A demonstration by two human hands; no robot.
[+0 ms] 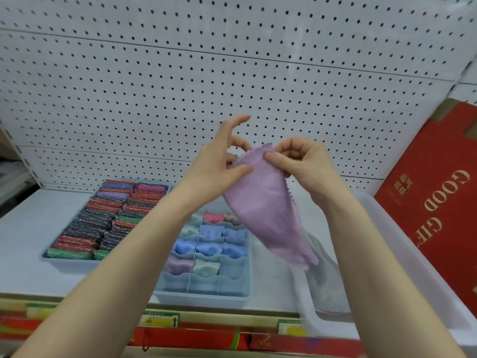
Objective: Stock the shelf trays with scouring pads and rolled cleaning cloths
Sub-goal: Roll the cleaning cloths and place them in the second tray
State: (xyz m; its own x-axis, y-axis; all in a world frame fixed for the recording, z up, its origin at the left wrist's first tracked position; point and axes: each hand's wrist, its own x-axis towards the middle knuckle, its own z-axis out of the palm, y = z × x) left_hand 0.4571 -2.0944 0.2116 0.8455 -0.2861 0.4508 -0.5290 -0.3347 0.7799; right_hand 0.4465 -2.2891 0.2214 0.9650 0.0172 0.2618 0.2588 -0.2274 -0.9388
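Above the divided blue tray (206, 293), left hand (219, 161) and right hand (302, 164) both pinch 1 lilac cleaning cloth (268, 215).

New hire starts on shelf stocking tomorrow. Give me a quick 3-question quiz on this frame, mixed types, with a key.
1. True or false: both hands hold the purple cloth.
2. Multiple choice: where is the tray of scouring pads relative to the divided tray? A) to its left B) to its right C) stacked on top of it
3. Fill in: the front row of the divided tray holds ____ cloths.

Key:
1. True. The left hand and right hand pinch the cloth's top edge above the trays.
2. A.
3. No; the three front cells look empty, while rolled cloths fill cells behind.
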